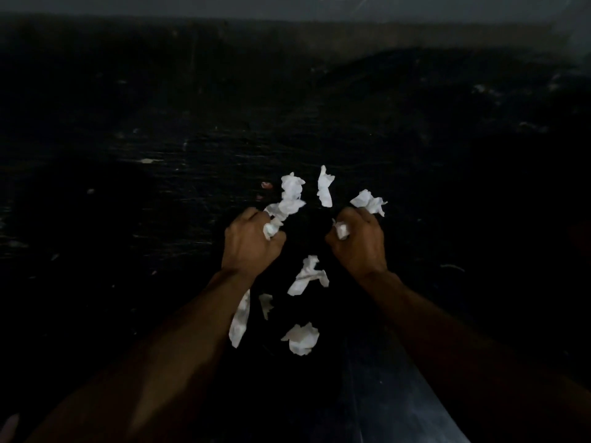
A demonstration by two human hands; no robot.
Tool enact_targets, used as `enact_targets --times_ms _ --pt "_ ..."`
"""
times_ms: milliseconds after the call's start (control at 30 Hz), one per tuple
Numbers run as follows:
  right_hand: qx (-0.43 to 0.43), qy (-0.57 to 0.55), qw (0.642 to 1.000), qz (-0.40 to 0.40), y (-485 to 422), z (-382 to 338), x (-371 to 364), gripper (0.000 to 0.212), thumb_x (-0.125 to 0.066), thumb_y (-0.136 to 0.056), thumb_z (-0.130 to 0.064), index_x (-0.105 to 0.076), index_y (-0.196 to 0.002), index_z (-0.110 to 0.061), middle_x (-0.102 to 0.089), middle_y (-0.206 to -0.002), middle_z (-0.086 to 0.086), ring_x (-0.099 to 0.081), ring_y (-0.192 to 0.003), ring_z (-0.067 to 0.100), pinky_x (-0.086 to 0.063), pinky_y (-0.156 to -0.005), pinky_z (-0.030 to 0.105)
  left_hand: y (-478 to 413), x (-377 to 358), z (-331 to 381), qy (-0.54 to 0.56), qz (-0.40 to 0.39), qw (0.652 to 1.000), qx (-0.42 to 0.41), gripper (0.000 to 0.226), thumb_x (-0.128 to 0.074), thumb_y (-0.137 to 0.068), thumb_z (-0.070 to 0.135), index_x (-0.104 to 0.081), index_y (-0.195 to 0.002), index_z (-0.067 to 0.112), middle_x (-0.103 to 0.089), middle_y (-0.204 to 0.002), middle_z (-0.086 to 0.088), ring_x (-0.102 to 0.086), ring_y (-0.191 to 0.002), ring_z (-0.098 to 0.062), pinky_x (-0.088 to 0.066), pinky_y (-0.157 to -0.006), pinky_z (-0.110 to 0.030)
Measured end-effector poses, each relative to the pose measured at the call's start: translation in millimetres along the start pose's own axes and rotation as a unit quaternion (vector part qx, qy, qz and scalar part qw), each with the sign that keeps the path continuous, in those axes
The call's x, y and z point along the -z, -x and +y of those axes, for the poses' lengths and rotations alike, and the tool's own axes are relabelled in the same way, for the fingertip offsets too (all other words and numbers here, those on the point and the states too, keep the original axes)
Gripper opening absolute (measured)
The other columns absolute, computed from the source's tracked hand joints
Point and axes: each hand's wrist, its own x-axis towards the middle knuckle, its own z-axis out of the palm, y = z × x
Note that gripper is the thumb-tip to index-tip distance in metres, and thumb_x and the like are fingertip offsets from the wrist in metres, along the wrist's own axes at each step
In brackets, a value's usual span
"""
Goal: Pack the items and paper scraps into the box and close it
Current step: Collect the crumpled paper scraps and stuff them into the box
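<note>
Left hand: I see the left hand (pixel 251 243) knuckles up, fingers curled tight round a crumpled white wad (pixel 271 229), with the forearm reaching in from the lower left.
Right hand: the right hand (pixel 359 243) mirrors it, a fist closed on a small white scrap (pixel 342 230), with the forearm coming in from the lower right.
Surface: a dark, scratched top (pixel 128 187) with pale flecks lies under both hands.
Room: dim; a grey wall strip (pixel 287 6) runs along the far edge.
Paper beyond the hands: a long crumpled piece (pixel 291 193) trails up from the left fist. A loose strip (pixel 325 187) lies between the fists and further out. A crushed piece (pixel 368 202) touches the right knuckles; I cannot tell whether it is held.
Paper nearer me: a twisted scrap (pixel 307 276) lies between the wrists. A long sliver (pixel 240 318) lies against the left forearm, with a small bit (pixel 265 303) beside it and a ball (pixel 301 338) between the forearms.
</note>
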Motion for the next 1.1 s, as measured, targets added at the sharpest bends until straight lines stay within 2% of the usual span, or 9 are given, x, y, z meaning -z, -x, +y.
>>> enact_targets --times_ms 100,200,333,467,600,800,867,1000,1100 --pt "0.021 -0.028 0.995 0.095 -13.1 -8.6 21.6 0.026 -0.071 -0.072 -0.009 -0.063 -0.097 -0.016 -0.053 -0.093 -0.001 -0.051 -0.086 0.018 -0.035 -0.068 0.020 -20.3 18.3 12.8 0.091 0.023 0.993 0.077 0.027 -0.065 -0.076 0.021 -0.055 -0.101 0.018 -0.062 -0.087 0.000 -0.057 -0.077 -0.019 -0.045 -0.070 -0.030" --pt "0.010 0.020 0.989 0.146 -43.5 -5.8 32.0 0.031 -0.068 -0.076 -0.015 -0.069 -0.106 -0.014 -0.059 -0.099 0.011 -0.053 -0.092 0.026 -0.034 -0.075 0.024 -37.0 18.8 15.9 0.020 0.012 1.000 0.005 0.041 -0.057 -0.079 0.019 -0.060 -0.119 0.022 -0.062 -0.103 -0.008 -0.059 -0.093 -0.026 -0.046 -0.085 -0.036" --pt "-0.040 0.091 0.994 0.046 -62.9 14.5 22.2 0.026 -0.064 -0.081 -0.017 -0.070 -0.106 -0.013 -0.058 -0.114 0.014 -0.055 -0.104 0.032 -0.045 -0.089 0.033 -39.5 -4.5 12.7 -0.057 -0.092 0.991 -0.076 0.050 -0.058 -0.082 0.014 -0.057 -0.130 0.026 -0.052 -0.122 -0.006 -0.043 -0.110 -0.030 -0.042 -0.096 -0.036" --pt "-0.023 0.108 0.994 0.001 -49.9 33.0 2.0 0.018 -0.061 -0.089 -0.018 -0.071 -0.099 -0.008 -0.060 -0.123 0.018 -0.055 -0.115 0.036 -0.042 -0.099 0.040 -32.2 -33.5 12.4 -0.150 -0.147 0.970 -0.120 0.048 -0.057 -0.090 0.034 -0.046 -0.136 0.038 -0.036 -0.144 0.000 -0.035 -0.121 -0.033 -0.038 -0.101 -0.042" --pt "-0.016 0.118 0.993 0.021 -56.7 33.2 3.5 0.013 -0.062 -0.086 -0.018 -0.068 -0.084 -0.006 -0.067 -0.092 0.016 -0.060 -0.093 0.033 -0.038 -0.081 0.033 -37.6 -39.4 20.8 -0.117 -0.145 0.980 -0.075 0.027 -0.059 -0.090 0.033 -0.064 -0.115 0.025 -0.052 -0.128 -0.003 -0.044 -0.109 -0.033 -0.044 -0.091 -0.046" --pt "-0.039 0.017 0.998 0.051 -74.0 0.3 9.4 0.017 -0.065 -0.080 -0.018 -0.068 -0.097 -0.015 -0.067 -0.100 0.009 -0.060 -0.091 0.023 -0.035 -0.071 0.022 -46.4 -20.1 14.1 -0.117 -0.060 0.991 -0.032 0.022 -0.065 -0.074 0.025 -0.067 -0.082 0.005 -0.066 -0.094 -0.016 -0.060 -0.087 -0.036 -0.048 -0.073 -0.035" --pt "-0.041 -0.012 0.998 0.052 -86.3 -15.7 9.3 0.026 -0.065 -0.083 -0.019 -0.067 -0.110 -0.017 -0.063 -0.110 0.009 -0.059 -0.098 0.020 -0.042 -0.078 0.023 -50.8 -9.1 9.4 -0.108 -0.030 0.994 -0.015 0.023 -0.063 -0.075 0.025 -0.066 -0.088 0.006 -0.066 -0.095 -0.016 -0.061 -0.088 -0.036 -0.048 -0.070 -0.035" --pt "-0.020 0.029 0.999 -0.036 -103.5 -18.6 -8.6 0.038 -0.053 -0.085 -0.041 -0.064 -0.117 -0.024 -0.058 -0.121 0.008 -0.055 -0.112 0.026 -0.047 -0.094 0.042 -53.3 -3.0 -6.4 -0.089 -0.117 0.989 0.016 0.060 -0.068 -0.075 0.024 -0.043 -0.130 0.022 -0.064 -0.107 -0.012 -0.059 -0.099 -0.035 -0.046 -0.079 -0.039" --pt "-0.026 0.044 0.995 -0.086 -92.6 -12.2 -25.2 0.046 -0.040 -0.086 -0.056 -0.063 -0.117 -0.031 -0.056 -0.132 0.002 -0.044 -0.128 0.029 -0.033 -0.106 0.053 -44.2 -13.1 -20.5 -0.102 -0.102 0.990 0.001 0.046 -0.060 -0.078 0.031 -0.056 -0.122 0.020 -0.057 -0.109 -0.014 -0.052 -0.100 -0.036 -0.043 -0.088 -0.041"
